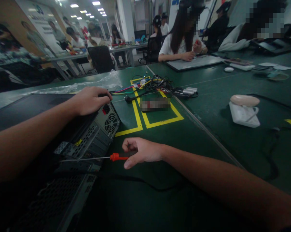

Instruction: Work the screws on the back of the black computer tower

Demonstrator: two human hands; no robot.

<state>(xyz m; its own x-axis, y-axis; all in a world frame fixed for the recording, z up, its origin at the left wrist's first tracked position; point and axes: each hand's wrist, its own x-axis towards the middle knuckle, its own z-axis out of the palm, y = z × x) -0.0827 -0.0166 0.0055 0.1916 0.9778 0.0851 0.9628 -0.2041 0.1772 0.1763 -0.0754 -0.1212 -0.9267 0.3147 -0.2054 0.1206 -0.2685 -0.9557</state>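
A black computer case [92, 135] with a grey metal back panel lies at the left, its fan grille facing right. My left hand [92, 100] rests on the top near the far back corner, fingers curled over the edge. An orange-handled screwdriver [115, 157] has its long shaft reaching left to the back panel; the tip is too dark to make out. My right hand [140, 151] is at the end of the handle, thumb below it and fingers curled apart above. Whether the palm touches the handle is hidden.
Beyond the case lie tangled cables [160, 84] and a blurred object [155, 104] within yellow tape [165, 122]. On the right sit a white box with a beige oval object [244, 100] and a dark cable. Across the green table [198, 141], people sit working.
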